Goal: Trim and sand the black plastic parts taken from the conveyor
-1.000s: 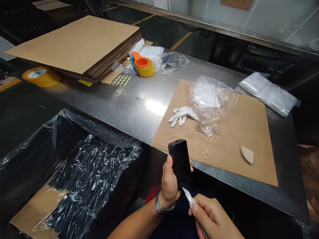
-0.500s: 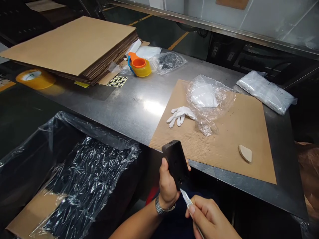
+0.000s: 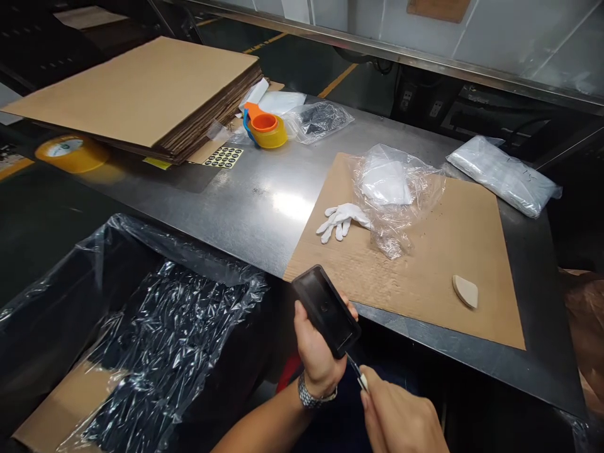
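Note:
My left hand [image 3: 319, 349] is closed round a black rectangular plastic case [image 3: 325, 309], its hollow, rimmed face tilted up toward me. Closed on a utility knife [image 3: 357, 372], my right hand [image 3: 401, 402] is just below it. The blade tip meets or nearly meets the case's lower edge; whether they touch I cannot tell. Beyond my hands, a sheet of cardboard [image 3: 425, 283] lies on the metal table. On it rest a white glove [image 3: 343, 220], a clear plastic bag [image 3: 399, 195] with white material inside, and a small beige wedge-shaped piece [image 3: 465, 291].
A stack of cardboard sheets [image 3: 155, 94] stands at the back left, beside a yellow tape roll [image 3: 73, 154] and an orange tape dispenser [image 3: 264, 124]. A plastic-lined bin [image 3: 165, 352] is at the lower left. A wrapped package [image 3: 503, 176] lies at the right.
The black case has turned in my left hand, so its hollow face shows more. My right hand has rotated with the knife, and less of the blade is visible.

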`<action>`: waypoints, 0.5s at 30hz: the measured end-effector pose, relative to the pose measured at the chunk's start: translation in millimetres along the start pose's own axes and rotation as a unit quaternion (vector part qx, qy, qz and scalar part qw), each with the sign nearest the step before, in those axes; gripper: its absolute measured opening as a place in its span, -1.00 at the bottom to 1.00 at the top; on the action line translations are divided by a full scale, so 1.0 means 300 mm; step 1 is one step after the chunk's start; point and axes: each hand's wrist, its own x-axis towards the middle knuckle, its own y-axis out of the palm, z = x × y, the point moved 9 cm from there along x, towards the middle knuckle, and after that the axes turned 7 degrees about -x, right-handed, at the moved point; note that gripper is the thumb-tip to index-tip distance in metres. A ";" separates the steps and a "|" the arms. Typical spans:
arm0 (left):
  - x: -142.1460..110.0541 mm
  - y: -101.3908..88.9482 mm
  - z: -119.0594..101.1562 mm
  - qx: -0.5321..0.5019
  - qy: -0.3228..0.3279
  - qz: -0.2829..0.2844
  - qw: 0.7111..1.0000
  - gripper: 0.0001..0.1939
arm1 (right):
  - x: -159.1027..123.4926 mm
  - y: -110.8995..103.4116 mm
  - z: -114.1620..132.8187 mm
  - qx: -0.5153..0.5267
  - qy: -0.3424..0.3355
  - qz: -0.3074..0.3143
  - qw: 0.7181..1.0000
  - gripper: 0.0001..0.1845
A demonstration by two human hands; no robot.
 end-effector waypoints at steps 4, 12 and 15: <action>-0.011 0.009 -0.043 -0.001 0.067 -0.001 0.998 -0.55 | -0.013 -0.023 0.075 -0.177 -0.087 -0.096 0.976 -0.77; -0.043 0.041 -0.119 0.021 0.193 0.045 0.980 -0.61 | -0.001 -0.025 0.125 -0.268 -0.067 -0.094 0.956 -0.75; -0.050 0.040 -0.134 0.033 0.217 0.038 0.975 -0.60 | 0.000 -0.015 0.133 -0.280 -0.075 -0.082 0.954 -0.75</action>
